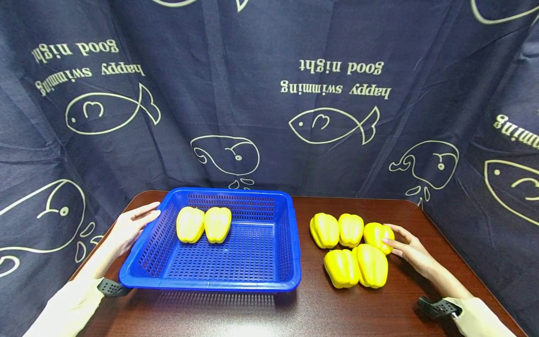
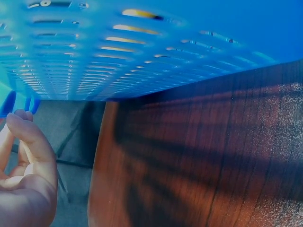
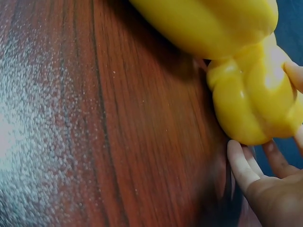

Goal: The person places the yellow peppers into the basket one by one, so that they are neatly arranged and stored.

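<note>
My left hand point(image 1: 128, 229) is at the left side of a blue plastic basket point(image 1: 210, 284), its thumb and fingertips pinching the rim. The left wrist view shows that hand point(image 2: 28, 165) beside the slotted basket wall point(image 2: 94, 61). Two yellow bell peppers point(image 1: 190, 225) lie side by side inside, toward the back left. On the right, my right hand point(image 1: 414, 252) holds a yellow bell pepper point(image 1: 376, 235) with thumb and fingers around it. In the right wrist view, fingers point(image 3: 241, 165) touch the lower end of this pepper point(image 3: 251, 101).
Several other yellow bell peppers point(image 1: 342, 269) sit close against the held one on the dark brown wooden table point(image 1: 311, 313). A navy curtain point(image 1: 269, 93) printed with fish and whales hangs behind and along both sides of the table.
</note>
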Motion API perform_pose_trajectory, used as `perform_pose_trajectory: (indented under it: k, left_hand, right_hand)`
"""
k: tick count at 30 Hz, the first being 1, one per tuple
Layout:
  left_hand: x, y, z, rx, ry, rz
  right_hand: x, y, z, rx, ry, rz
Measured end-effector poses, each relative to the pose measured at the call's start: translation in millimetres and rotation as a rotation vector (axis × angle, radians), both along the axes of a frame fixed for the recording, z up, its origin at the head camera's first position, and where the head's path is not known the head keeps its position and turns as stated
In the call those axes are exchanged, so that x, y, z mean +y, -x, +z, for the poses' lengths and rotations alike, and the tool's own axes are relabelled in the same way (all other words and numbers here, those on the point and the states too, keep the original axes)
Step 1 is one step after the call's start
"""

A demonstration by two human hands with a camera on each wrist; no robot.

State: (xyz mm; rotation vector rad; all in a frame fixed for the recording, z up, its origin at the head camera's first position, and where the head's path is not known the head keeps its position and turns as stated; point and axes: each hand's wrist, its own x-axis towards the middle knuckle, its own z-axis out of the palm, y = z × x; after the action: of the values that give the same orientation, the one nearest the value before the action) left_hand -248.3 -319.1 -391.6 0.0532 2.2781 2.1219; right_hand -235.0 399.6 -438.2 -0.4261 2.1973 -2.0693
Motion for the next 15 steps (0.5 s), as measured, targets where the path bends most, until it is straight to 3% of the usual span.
perform_pose_trajectory:
  k: [15]
  left_hand:
    - [-0.3, 0.1, -1.3, 0.005, 0.007, -0.002]
  right_hand:
    - [0.6, -3.9, -0.2, 0.011, 0.026, 0.027]
